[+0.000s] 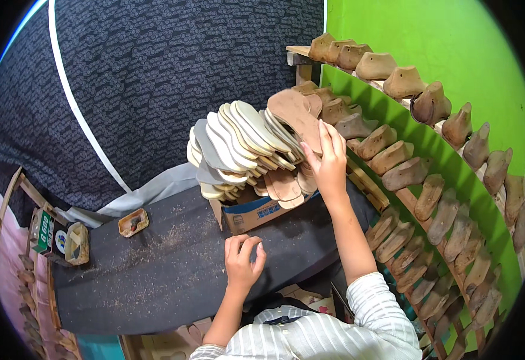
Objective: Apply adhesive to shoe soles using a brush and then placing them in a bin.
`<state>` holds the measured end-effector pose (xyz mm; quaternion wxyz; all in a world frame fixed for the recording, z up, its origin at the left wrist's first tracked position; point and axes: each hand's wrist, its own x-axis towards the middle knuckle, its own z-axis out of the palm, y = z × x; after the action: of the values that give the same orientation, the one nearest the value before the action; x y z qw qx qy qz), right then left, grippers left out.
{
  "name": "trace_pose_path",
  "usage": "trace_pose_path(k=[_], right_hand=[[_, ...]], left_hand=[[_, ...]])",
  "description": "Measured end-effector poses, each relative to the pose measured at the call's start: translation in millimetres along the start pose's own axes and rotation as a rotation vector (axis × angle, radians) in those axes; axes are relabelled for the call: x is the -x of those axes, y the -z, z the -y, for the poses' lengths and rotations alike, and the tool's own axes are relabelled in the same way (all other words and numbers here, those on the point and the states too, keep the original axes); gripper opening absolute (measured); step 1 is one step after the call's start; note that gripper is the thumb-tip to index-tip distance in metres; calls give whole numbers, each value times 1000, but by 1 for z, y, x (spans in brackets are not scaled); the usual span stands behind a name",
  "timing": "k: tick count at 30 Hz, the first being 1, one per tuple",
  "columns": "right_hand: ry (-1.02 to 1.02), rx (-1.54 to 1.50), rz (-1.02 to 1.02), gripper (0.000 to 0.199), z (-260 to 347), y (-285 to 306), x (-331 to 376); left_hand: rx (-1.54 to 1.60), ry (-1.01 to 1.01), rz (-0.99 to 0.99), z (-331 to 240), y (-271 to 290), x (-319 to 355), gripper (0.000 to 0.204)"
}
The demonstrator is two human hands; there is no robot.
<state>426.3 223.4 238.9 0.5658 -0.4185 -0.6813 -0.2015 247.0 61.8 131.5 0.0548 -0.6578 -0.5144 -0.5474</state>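
My right hand [329, 157] reaches to the back of the table and grips a brown shoe insole [295, 114] by its narrower end, thumb on one side and fingers on the other. The insole tilts up beside a tall pile of cream and grey insoles [232, 141], which rises out of a cardboard box [255, 217]. More brown insoles [283, 185] lean at the box's front. Above the dark tabletop in front of the box hovers my left hand [243, 259], its fingers loosely curled and the thumb apart, with nothing visible in it.
A dark cloth-covered table [172, 264] is strewn with crumbs. On its left stand a small tray [133, 222], a green box [43, 232] and an open container [77, 243]. Racks of wooden shoe lasts [406, 171] line the right side, close to my right arm. A patterned curtain [172, 72] hangs behind.
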Motion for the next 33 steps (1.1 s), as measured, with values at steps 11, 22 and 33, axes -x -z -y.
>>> trace_pose_path(k=[11,22,33], right_hand=[[144,-431,4,58,94,78,99],[226,-985,497,61,195,67,218],[472,-905,814,72,271,29,223]], left_hand=[[501,352,-12,-37,46,58,24],[1294,664,-590,-25,114,82,74],[1098,786,-566,32,155,101,70]])
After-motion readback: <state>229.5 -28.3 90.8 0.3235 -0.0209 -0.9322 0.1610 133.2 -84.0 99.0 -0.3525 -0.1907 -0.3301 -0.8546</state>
